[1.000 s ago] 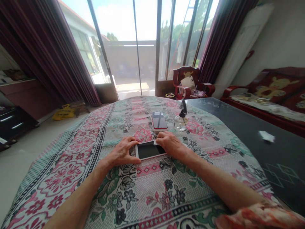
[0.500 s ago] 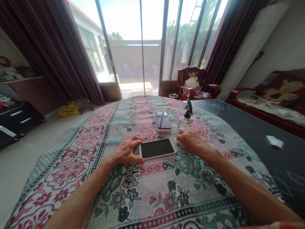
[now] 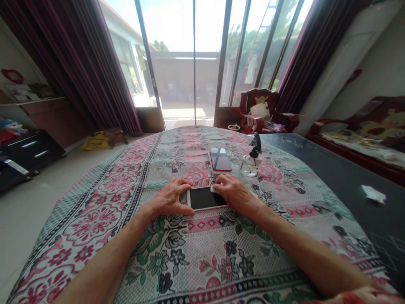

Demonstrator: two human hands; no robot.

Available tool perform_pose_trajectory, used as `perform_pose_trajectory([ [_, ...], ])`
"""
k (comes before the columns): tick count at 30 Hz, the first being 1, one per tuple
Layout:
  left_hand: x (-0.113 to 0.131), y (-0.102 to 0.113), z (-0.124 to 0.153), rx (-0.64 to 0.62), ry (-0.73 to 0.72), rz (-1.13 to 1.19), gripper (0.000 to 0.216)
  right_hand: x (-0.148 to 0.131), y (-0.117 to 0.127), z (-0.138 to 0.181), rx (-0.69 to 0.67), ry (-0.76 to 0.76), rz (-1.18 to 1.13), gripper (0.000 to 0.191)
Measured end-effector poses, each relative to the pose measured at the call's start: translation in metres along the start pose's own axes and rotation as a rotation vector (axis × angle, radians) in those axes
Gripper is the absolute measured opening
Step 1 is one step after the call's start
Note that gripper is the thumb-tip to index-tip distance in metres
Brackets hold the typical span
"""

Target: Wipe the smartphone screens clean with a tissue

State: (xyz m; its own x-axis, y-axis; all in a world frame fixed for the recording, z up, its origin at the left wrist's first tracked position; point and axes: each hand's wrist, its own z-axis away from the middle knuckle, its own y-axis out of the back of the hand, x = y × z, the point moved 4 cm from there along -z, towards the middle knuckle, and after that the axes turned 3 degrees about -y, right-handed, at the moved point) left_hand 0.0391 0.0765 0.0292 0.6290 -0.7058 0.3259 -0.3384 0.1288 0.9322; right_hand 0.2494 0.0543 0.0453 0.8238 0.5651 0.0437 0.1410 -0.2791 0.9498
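A smartphone (image 3: 202, 198) with a white frame and dark screen lies flat on the patterned tablecloth (image 3: 215, 245). My left hand (image 3: 172, 196) grips its left end, thumb at the near corner and fingers at the far one. Over the phone's right part, my right hand (image 3: 232, 192) presses a small white tissue (image 3: 214, 189) onto the screen with bent fingers. Most of the tissue is hidden under that hand. Just beyond the phone sits a small stack of phones (image 3: 220, 159), a red-edged one on top. To their right stands a clear spray bottle (image 3: 249, 164) with a black trigger head.
A crumpled white tissue (image 3: 373, 194) lies on the dark surface (image 3: 341, 181) to the right. Beyond the table are a red wooden chair (image 3: 259, 109) and glass doors. On the floor at left, a yellow bag (image 3: 95, 140) rests near a black cabinet (image 3: 34, 154).
My right hand has moved left from beside the phone onto its screen, with the tissue now showing at the fingertips. My left hand keeps its grip. The view has shifted slightly.
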Motion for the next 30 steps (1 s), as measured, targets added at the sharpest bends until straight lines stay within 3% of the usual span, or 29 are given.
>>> perform_pose_trajectory([
  [7,-0.001,0.0,0.001,0.013,-0.013,0.011,0.066,0.009,0.003,0.001,-0.046,-0.026,0.016,0.018],
  [14,-0.001,0.0,0.001,0.04,-0.027,0.01,0.066,-0.009,0.0,-0.007,-0.019,0.035,0.064,0.013],
  [21,-0.001,0.001,0.001,0.018,-0.013,0.014,0.068,0.011,0.006,0.003,-0.078,-0.039,0.062,0.02],
  [30,-0.002,-0.001,0.002,0.036,-0.027,0.003,0.068,-0.011,0.002,-0.007,-0.046,0.036,0.057,0.014],
])
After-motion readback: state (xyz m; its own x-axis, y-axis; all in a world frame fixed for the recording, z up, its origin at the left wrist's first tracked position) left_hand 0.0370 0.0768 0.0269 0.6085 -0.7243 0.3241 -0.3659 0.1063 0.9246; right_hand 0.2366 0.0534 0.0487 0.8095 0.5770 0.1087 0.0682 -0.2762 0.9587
